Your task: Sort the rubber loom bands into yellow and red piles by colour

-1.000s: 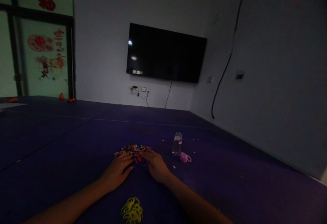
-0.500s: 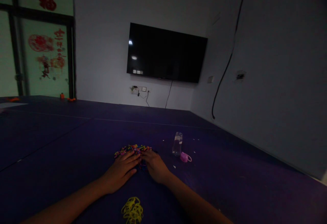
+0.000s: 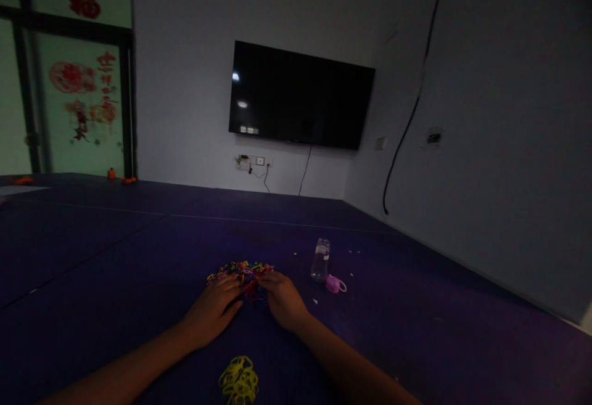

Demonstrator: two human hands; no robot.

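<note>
Multicoloured rubber-band pile point(image 3: 252, 274) under handling

The present step seems to be working through this pile by touch; the next move, I judge, calls for light pressure; the pile lies under and between the left hand point(image 3: 216, 303), spread with thumb apart, and the right hand point(image 3: 285, 301), whose grip I cannot tell; yellow rubber bands point(image 3: 240, 383) lie nearer.
</note>
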